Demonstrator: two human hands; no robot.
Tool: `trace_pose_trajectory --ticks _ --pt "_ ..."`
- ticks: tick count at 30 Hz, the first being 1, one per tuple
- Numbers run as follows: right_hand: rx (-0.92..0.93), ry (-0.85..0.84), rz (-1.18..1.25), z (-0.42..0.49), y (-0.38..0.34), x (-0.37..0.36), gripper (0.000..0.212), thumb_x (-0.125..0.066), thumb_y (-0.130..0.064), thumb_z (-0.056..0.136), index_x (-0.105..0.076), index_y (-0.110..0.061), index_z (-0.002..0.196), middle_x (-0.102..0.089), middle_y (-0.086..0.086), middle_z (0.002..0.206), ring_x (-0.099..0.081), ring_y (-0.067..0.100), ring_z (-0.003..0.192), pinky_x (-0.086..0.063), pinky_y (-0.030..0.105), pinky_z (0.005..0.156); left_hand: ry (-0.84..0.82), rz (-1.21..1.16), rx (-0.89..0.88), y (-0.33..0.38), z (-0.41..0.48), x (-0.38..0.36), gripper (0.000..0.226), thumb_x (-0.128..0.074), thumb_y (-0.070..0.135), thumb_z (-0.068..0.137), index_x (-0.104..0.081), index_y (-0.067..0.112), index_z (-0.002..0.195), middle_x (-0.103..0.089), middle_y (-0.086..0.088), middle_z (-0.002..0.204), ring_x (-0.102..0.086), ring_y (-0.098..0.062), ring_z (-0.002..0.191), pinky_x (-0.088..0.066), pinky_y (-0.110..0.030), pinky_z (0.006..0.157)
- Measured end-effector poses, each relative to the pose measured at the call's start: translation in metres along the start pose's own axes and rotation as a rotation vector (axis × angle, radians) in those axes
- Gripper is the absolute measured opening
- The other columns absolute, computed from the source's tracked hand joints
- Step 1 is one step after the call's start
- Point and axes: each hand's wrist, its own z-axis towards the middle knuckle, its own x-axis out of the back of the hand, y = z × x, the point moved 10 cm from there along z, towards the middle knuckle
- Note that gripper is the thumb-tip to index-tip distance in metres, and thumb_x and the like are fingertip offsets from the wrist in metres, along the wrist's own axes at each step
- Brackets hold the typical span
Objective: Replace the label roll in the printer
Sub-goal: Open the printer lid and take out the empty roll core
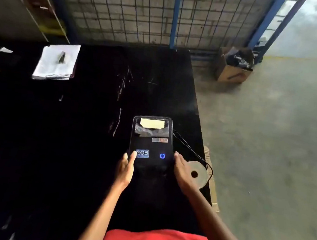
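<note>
A black label printer (151, 142) lies flat near the right edge of the black table (75, 131), lid closed, with a blue ring light lit on its near end and a pale label showing in the window at its far end. My left hand (127, 168) rests against the printer's near left corner, thumb on a blue sticker. My right hand (180, 171) presses on the near right side. A grey label roll (200, 173) lies flat on the table just right of my right hand, partly hidden by it.
A thin black cable (193, 152) runs from the printer's right side past the roll. A stack of white papers (56, 61) lies at the table's far left. On the concrete floor to the right stands a cardboard box (233, 67). A wire mesh fence (125, 10) backs the table.
</note>
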Motion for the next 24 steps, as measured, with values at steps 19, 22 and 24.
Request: trace_pose_trajectory --ticks 19,22,24 --pt "-0.058 0.008 -0.275 0.006 0.03 -0.014 0.059 -0.073 -0.001 0.084 -0.043 -0.016 0.133 -0.069 0.007 0.124 -0.066 0.023 0.114 -0.055 0.043 0.099 -0.045 0.138 -0.063 -0.034 0.006 0.008 0.076 -0.081 0.02 0.082 -0.042 0.003 0.145 -0.062 -0.012 0.132 -0.061 -0.024 0.112 -0.044 -0.032 0.097" --pt "-0.026 0.032 -0.281 0.004 0.024 -0.014 0.054 -0.074 -0.009 0.088 -0.043 -0.016 0.131 -0.071 0.007 0.122 -0.067 0.023 0.113 -0.054 0.043 0.098 -0.001 0.163 -0.115 -0.027 0.007 0.014 0.071 -0.08 0.022 0.082 -0.046 0.002 0.141 -0.064 -0.016 0.132 -0.059 -0.032 0.123 -0.044 -0.037 0.104" --pt "-0.023 0.03 -0.305 0.003 0.023 -0.013 0.052 -0.074 -0.013 0.089 -0.042 -0.018 0.131 -0.071 0.008 0.119 -0.067 0.023 0.109 -0.055 0.045 0.096 -0.002 0.185 -0.145 -0.023 0.008 0.014 0.072 -0.079 0.022 0.082 -0.045 0.0 0.141 -0.063 -0.017 0.133 -0.057 -0.033 0.126 -0.044 -0.04 0.107"
